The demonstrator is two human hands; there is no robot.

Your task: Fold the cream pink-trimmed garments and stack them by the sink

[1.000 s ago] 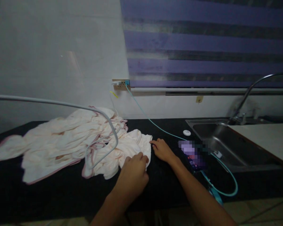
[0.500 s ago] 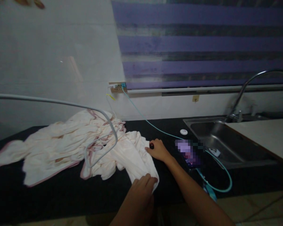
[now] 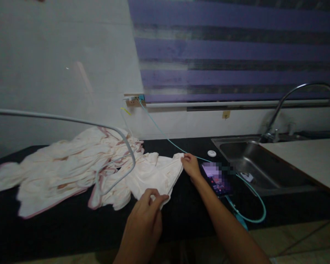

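A heap of pale pink cloths (image 3: 71, 165) with darker pink edging lies on the black countertop (image 3: 57, 227). One cloth (image 3: 154, 174) is pulled out flat from the heap toward me. My left hand (image 3: 147, 209) pinches its near corner. My right hand (image 3: 191, 165) pinches its far right corner, just left of a phone (image 3: 216, 178) with a lit screen.
A teal cable (image 3: 247, 216) runs from a wall socket (image 3: 133, 99) across the counter to the phone. A steel sink (image 3: 253, 167) with a curved tap (image 3: 291, 99) is at the right. A grey curved wire (image 3: 71, 121) crosses the left foreground. A small white disc (image 3: 211, 153) lies near the sink.
My left hand drew the cloth's near corner toward me, then eased it back. My right hand shifted to the far right corner, and the cloth now lies spread flatter.
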